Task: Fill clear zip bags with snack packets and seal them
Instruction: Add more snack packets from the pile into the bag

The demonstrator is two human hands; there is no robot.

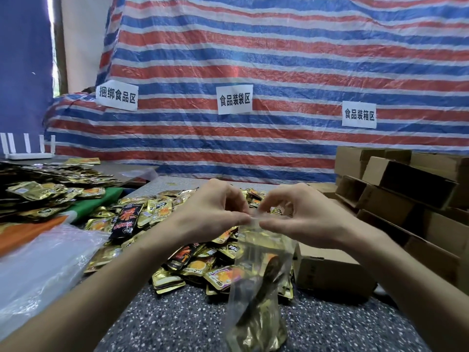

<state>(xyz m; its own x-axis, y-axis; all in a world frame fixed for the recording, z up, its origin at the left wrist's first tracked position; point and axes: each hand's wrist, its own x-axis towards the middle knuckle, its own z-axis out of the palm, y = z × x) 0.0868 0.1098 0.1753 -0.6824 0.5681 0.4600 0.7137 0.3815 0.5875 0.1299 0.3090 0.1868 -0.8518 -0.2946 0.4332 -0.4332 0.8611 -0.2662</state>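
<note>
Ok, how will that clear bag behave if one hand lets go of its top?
Probably floppy: the clear bag hangs limp and creased from the left hand and right hand. Likely bottom-heavy, since the packets sit low inside, so it may swing. The glossy film looks slippery.

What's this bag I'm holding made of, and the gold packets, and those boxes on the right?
Bag: thin clear plastic film, glossy; its contents show through and it crinkles. Gold packets: probably metallised foil laminate, mirror-shiny with sharp glints. Boxes: brown cardboard, matte, with folded flaps.
</note>
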